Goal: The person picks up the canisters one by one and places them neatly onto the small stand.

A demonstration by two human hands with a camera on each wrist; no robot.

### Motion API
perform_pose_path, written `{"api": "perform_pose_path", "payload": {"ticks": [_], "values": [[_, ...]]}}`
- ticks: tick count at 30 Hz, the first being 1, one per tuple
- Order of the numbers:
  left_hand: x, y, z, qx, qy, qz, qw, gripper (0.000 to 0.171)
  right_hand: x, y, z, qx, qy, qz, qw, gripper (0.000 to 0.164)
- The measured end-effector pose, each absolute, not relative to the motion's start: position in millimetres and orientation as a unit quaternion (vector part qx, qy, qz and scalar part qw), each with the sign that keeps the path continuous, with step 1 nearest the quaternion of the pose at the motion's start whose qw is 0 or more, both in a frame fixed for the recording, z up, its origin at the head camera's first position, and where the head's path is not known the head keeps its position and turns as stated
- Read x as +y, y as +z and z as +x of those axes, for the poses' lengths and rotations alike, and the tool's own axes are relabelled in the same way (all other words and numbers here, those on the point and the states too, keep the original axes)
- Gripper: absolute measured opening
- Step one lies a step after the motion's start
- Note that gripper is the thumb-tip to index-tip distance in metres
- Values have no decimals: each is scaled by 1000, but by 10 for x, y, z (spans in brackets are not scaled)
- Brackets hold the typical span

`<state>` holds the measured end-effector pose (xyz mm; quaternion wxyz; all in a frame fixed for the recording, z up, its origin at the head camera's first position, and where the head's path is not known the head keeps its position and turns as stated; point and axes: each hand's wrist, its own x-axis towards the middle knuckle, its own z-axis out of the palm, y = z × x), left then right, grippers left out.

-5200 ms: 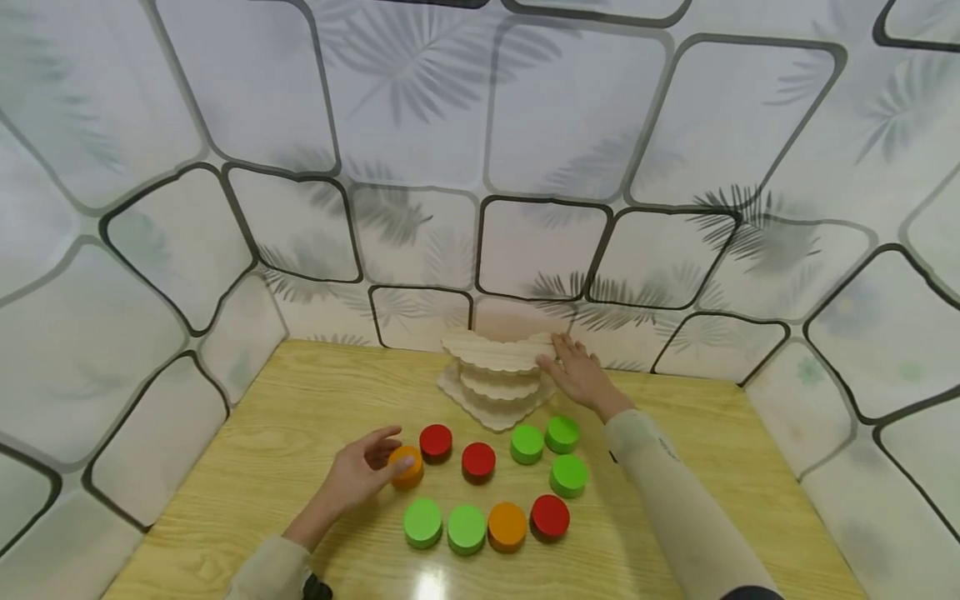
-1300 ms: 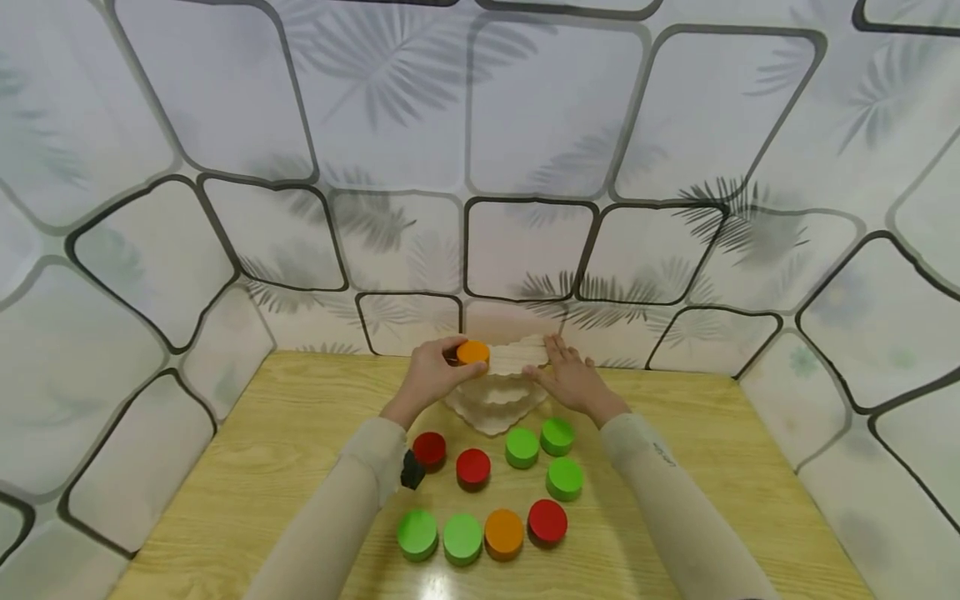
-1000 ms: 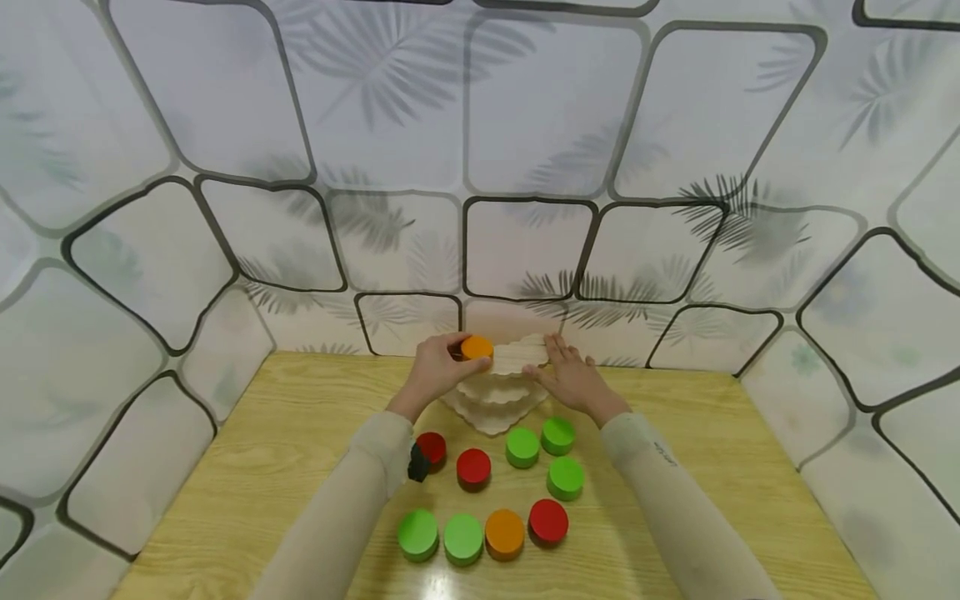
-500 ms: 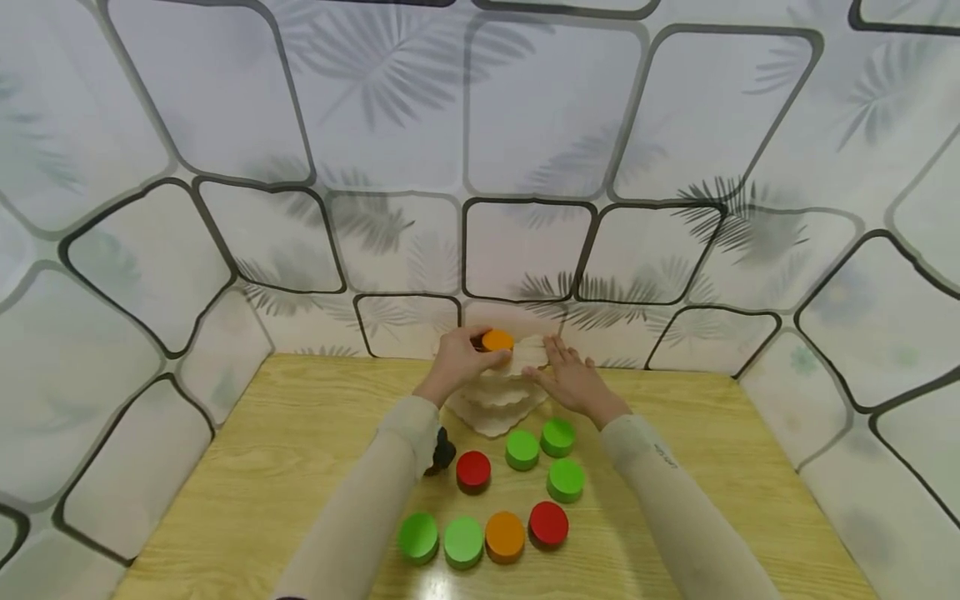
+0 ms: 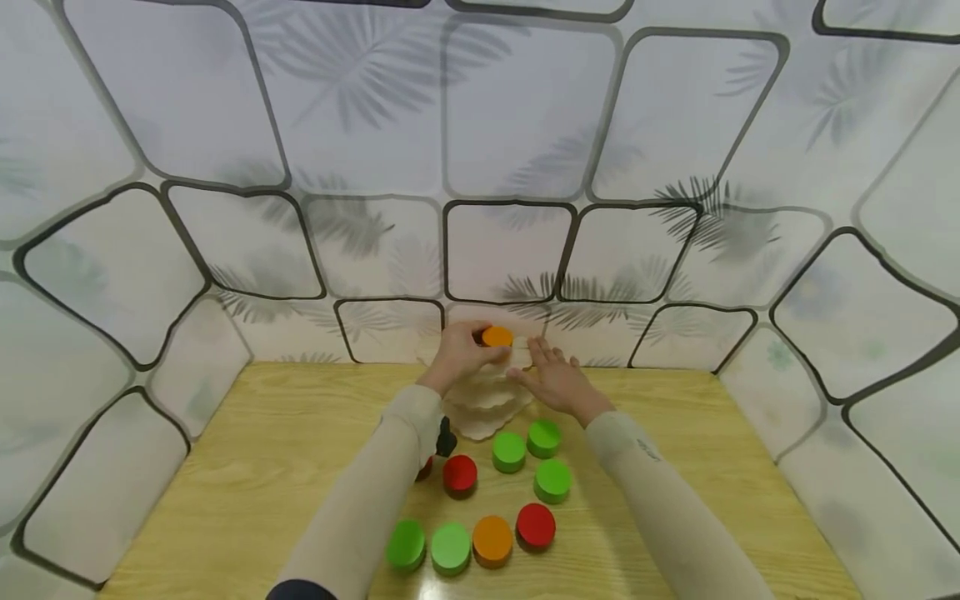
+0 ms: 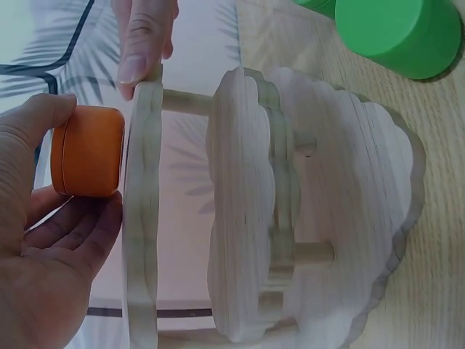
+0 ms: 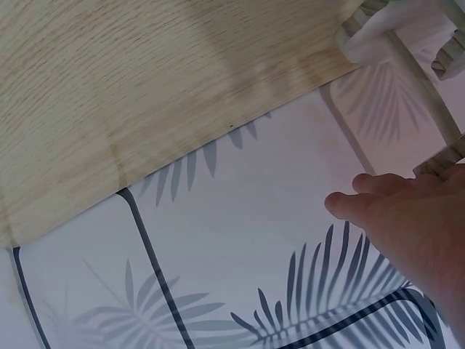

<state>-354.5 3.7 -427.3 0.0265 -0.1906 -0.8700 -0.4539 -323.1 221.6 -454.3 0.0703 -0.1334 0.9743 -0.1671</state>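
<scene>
- Right hand: fingers extended, touching pale wooden scalloped tiered stand.
- Left hand: pinching orange cylindrical block.
- Block: shifted rightward, now well over top tier; contact unclear.

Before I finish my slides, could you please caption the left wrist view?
Left hand grips an orange disc at the top tier of a wooden stand, right hand touching the tier's end.

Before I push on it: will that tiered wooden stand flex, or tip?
The stand is probably stiff: thick wooden tiers joined by posts. It might tip if pushed high up, as its top tier sits well above the base. The right hand at the top tier's end may help steady it.
</scene>
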Motion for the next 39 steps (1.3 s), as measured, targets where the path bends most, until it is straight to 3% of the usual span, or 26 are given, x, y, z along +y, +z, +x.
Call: {"api": "perform_pose_path", "payload": {"ticks": [9, 21, 28, 39], "values": [[136, -4299, -3627, -864, -466, -192, 16, 44, 2195, -4560, -3244, 977, -156, -136, 59, 92], [304, -4265, -3652, -873, -444, -199, 10, 59, 2195, -4573, -3254, 979, -142, -133, 59, 92], [328, -4275, -3666, -873, -437, -214, 21, 47, 2182, -4569, -3242, 978, -149, -129, 65, 93], [335, -4294, -3696, -870, -446, -212, 8, 57, 2197, -4582, -3258, 978, -154, -127, 63, 95]]}}
